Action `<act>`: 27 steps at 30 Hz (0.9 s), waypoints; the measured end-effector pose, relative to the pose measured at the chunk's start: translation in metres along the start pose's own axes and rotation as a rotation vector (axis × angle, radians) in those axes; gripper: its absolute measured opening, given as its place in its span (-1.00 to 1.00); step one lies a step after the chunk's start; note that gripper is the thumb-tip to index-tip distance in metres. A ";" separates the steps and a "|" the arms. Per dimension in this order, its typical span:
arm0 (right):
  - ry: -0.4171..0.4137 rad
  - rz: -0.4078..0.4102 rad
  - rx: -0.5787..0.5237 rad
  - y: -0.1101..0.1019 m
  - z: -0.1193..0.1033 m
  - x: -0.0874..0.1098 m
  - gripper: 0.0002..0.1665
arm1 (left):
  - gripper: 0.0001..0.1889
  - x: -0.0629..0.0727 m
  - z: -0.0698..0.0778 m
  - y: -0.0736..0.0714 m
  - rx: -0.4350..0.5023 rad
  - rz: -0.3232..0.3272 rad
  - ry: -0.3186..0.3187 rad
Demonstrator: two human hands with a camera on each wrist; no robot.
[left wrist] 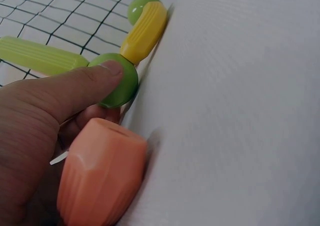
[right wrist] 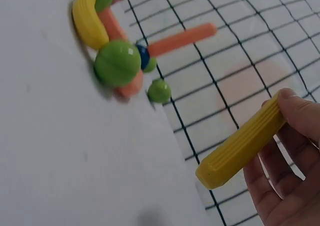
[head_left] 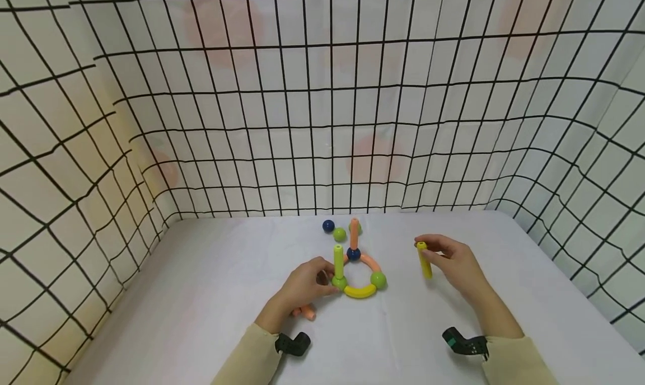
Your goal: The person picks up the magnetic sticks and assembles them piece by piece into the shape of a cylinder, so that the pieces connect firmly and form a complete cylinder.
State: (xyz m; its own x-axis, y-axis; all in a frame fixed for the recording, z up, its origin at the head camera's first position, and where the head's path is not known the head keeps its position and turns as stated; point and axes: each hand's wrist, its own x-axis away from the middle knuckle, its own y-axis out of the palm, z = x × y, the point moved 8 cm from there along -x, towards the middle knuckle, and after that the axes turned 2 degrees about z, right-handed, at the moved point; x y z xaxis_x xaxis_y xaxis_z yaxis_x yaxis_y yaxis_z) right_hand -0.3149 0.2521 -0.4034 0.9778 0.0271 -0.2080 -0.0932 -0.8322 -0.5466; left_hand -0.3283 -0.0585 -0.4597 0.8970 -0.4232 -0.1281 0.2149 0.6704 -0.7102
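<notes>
My left hand grips a green ball at the left of a ring of balls and curved rods; its thumb lies on the ball in the left wrist view. A light green rod stands upright on that ball. The ring also holds a yellow curved rod, another green ball, an orange curved rod and a dark blue ball with an upright orange rod. Off to the right, my right hand pinches a straight yellow rod by its upper end, apart from the ring.
Behind the ring lie a loose dark blue ball and a green ball, with another green ball partly behind the orange rod. Orange pieces lie under my left wrist. A black-gridded white backdrop encloses the white table.
</notes>
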 end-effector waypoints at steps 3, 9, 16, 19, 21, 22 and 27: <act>-0.001 -0.005 -0.029 0.006 -0.012 0.002 -0.58 | -0.67 -0.003 0.001 0.003 0.003 -0.012 -0.012; -0.077 -0.016 -0.093 0.027 -0.040 -0.004 -0.63 | -0.65 0.000 0.002 0.001 -0.006 -0.011 -0.013; -0.087 -0.040 -0.201 0.046 -0.055 -0.011 -0.64 | -0.65 0.000 0.001 0.001 -0.001 -0.012 -0.016; -0.075 -0.046 -0.228 0.053 -0.053 -0.012 -0.65 | -0.65 0.000 0.002 0.000 -0.003 -0.010 -0.015; -0.060 -0.049 -0.243 0.057 -0.050 -0.012 -0.66 | -0.64 0.001 0.002 0.000 -0.006 -0.007 -0.012; -0.052 -0.049 -0.246 0.059 -0.048 -0.012 -0.65 | -0.64 0.001 0.002 -0.001 -0.006 -0.005 -0.012; -0.026 -0.046 -0.246 0.066 -0.039 -0.012 -0.64 | -0.65 0.002 0.001 0.000 -0.005 -0.005 -0.010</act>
State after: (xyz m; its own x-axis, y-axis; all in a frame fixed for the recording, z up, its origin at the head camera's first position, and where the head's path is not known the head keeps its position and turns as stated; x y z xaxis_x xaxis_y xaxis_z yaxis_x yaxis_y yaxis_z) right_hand -0.3252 0.1750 -0.4059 0.9745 0.0797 -0.2096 0.0032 -0.9395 -0.3424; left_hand -0.3260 -0.0587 -0.4596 0.8998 -0.4204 -0.1172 0.2176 0.6649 -0.7146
